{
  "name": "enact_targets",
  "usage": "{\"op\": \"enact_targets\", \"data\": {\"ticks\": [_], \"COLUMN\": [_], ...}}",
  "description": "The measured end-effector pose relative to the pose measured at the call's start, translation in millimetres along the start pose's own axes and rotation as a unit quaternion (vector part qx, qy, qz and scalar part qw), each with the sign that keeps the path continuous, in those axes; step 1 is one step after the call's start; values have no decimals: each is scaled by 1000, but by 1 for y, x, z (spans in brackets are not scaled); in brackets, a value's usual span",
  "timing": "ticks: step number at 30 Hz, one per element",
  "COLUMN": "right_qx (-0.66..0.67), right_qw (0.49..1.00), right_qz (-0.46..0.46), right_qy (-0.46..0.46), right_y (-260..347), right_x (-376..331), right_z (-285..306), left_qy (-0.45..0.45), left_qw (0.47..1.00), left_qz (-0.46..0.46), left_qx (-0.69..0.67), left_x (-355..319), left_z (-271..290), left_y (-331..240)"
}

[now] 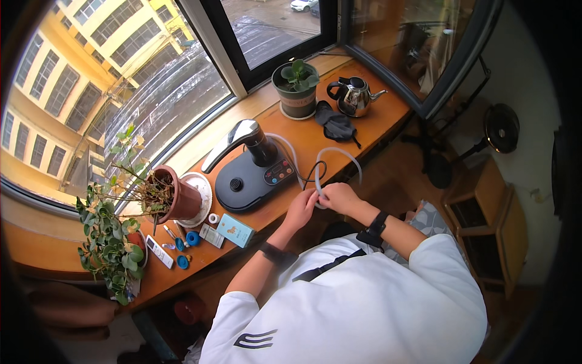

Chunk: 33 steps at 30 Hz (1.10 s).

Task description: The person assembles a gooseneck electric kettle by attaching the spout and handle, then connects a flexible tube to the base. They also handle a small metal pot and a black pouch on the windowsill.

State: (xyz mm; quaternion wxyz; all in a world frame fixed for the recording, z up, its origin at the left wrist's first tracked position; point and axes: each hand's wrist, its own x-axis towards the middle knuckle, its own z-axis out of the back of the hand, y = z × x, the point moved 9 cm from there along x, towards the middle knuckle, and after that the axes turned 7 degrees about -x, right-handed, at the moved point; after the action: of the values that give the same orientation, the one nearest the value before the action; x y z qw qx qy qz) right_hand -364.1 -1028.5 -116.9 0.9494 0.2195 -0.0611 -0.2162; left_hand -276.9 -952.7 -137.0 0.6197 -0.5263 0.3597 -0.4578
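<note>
Near the table's front edge, my left hand (301,207) and my right hand (340,199) meet, both closed around a clear plastic hose (319,169). The hose loops up above my right hand and its end hangs past the table's edge. Another stretch of it runs behind the black electric kettle base (247,190), which has a chrome spout arm (232,141), a round heating contact and small coloured buttons. A thin black cord (317,167) curves beside the hose. My fingertips partly hide the stretch of hose between my hands.
At the back stand a metal teapot (356,97), a dark cloth pouch (334,123) and a potted plant (295,91). Leftward are a brown flowerpot (179,197), a light blue box (235,230), a white remote (159,251) and blue caps. An open window sash (418,91) overhangs the right.
</note>
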Motion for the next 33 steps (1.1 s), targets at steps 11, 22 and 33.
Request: {"op": "enact_targets", "data": {"ticks": [11,22,33], "right_qx": [595,202,609], "right_qw": [785,968,735], "right_qz": [-162,148,-176], "right_qy": [65,10,239], "right_y": [-19,92,26], "right_x": [-17,-19,-30], "right_z": [-16,71,-8], "left_qy": [-16,61,70], "left_qw": [965,974,996], "left_qz": [-133,86,-42], "left_qx": [224,-200,24], "left_x": [-17,-39,-49], "left_z": [-6,26,16], "left_y": [-92,-12,-98]}}
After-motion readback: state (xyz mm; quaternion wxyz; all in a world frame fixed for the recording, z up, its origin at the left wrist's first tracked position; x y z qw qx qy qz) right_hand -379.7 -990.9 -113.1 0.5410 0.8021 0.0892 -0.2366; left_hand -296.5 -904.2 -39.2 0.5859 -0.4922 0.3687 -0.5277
